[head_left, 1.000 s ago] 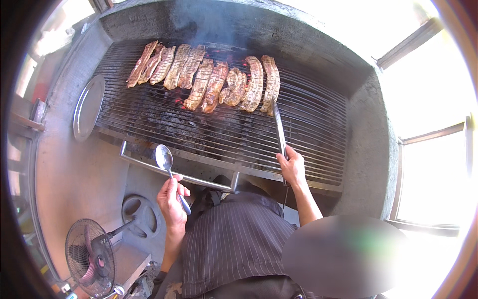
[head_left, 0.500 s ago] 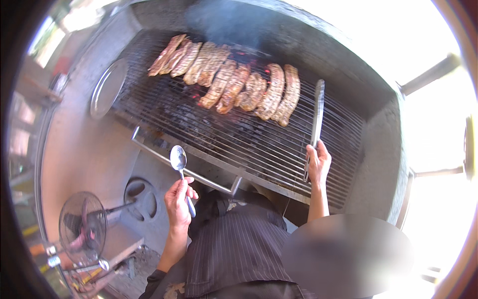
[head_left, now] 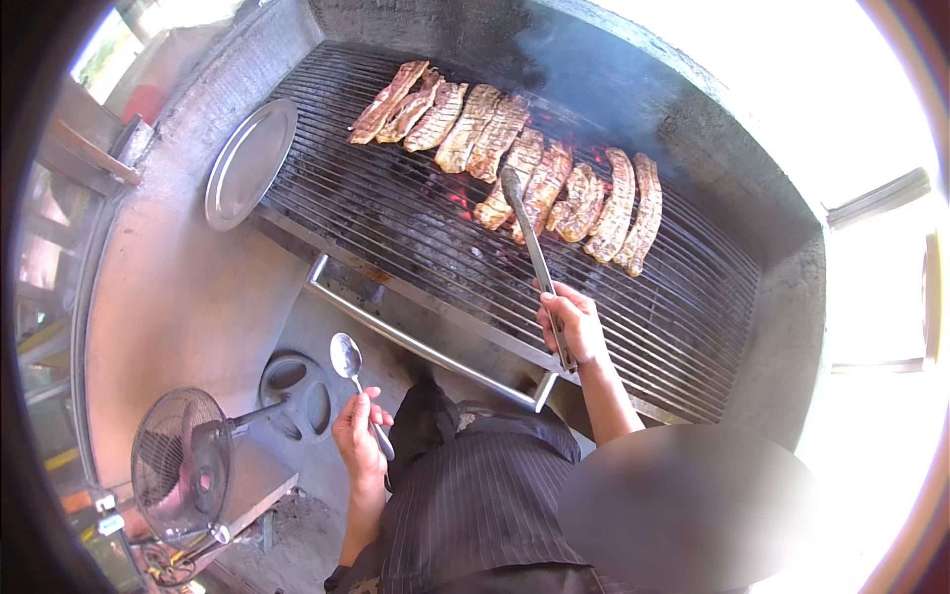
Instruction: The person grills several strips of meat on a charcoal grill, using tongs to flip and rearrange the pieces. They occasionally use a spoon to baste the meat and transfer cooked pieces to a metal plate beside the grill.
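Strips of grilled meat (head_left: pixel 500 137) lie in a slanting row across the barbecue grate (head_left: pixel 426 233), browned and scored, over glowing coals. My right hand (head_left: pixel 576 322) is closed round metal tongs (head_left: pixel 539 257). Their tips reach the strips in the middle of the row; whether they grip one, I cannot tell. Off the grill's front edge, my left hand (head_left: pixel 361 436) pinches the handle of a metal spoon (head_left: pixel 345 354), its bowl pointing up and away from me.
An oval metal tray (head_left: pixel 252 163) rests at the grate's left end. A metal handle bar (head_left: pixel 426 342) runs along the grill's front. At lower left stand a fan (head_left: pixel 183 465) and a dark round base (head_left: pixel 297 398). Smoke rises behind the meat, by the concrete back wall (head_left: pixel 683 148).
My right hand has swung the tongs leftward, from beside the meat's right end onto the middle strips. The spoon stays in my left hand, slightly lower. The whole view has shifted.
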Demonstrator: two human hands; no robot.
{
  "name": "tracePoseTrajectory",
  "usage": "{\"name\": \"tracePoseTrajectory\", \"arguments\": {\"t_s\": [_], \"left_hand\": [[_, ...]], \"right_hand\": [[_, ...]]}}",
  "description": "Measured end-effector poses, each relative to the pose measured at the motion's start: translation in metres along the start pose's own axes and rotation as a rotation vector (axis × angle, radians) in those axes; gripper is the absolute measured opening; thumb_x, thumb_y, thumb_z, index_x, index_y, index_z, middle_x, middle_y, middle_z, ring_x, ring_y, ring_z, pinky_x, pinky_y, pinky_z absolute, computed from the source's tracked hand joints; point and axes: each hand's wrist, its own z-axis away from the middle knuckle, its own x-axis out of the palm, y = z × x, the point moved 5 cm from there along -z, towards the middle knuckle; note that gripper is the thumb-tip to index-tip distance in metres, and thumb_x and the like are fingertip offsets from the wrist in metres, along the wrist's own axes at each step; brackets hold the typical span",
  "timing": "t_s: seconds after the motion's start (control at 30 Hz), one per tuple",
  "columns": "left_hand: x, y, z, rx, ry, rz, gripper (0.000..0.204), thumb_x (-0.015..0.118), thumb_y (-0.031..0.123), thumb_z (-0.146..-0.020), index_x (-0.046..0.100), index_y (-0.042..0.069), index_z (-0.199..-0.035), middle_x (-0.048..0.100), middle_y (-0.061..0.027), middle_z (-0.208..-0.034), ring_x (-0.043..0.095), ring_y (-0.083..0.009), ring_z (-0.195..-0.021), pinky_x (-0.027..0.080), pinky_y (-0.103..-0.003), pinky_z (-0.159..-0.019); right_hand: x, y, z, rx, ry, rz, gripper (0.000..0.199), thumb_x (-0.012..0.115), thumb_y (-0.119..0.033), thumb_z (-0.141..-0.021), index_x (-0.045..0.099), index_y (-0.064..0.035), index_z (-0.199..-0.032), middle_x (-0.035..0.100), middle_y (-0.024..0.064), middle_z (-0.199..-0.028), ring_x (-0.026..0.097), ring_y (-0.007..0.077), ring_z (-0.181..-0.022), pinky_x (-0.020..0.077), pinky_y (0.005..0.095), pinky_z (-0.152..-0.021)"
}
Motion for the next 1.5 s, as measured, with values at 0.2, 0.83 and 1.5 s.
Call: {"name": "tracePoseTrajectory", "arguments": {"t_s": [0.2,0.83,1.5], "left_hand": [[-0.053,0.048,-0.070,-0.014,-0.026,0.025,0.026,0.059,0.018,-0.104,0.071,-0.005,-0.106,0.056,-0.0016,-0.070,0.055,-0.0131,-0.064,0.051,-0.029,-0.064],[-0.074,0.080,-0.150,-0.048,-0.122,0.057,0.026,0.059,0.018,-0.105,0.070,-0.005,-0.107,0.053,0.0004,-0.069,0.053,-0.0103,-0.064,0.050,-0.028,-0.065],[-0.086,0.086,-0.132,-0.016,0.015,0.091,0.024,0.057,0.016,-0.106,0.070,-0.003,-0.106,0.053,-0.0001,-0.069,0.053,-0.0114,-0.065,0.049,-0.028,-0.065]], "right_hand": [[0.054,0.042,-0.041,0.189,-0.054,-0.439,0.046,0.060,-0.030,-0.099,0.057,0.0005,-0.133,0.057,0.0037,-0.069,0.047,0.0113,-0.041,0.0367,0.0265,-0.039],[0.069,-0.128,-0.029,-0.206,-0.293,-0.571,0.051,0.041,-0.021,-0.108,0.037,0.0134,-0.145,0.055,0.0070,-0.074,0.052,0.0129,-0.043,0.0421,0.0281,-0.039],[0.032,-0.009,-0.042,0.223,0.082,-0.220,0.046,0.047,-0.030,-0.102,0.057,0.0026,-0.133,0.054,0.0010,-0.062,0.044,0.0098,-0.036,0.0366,0.0245,-0.031]]}}
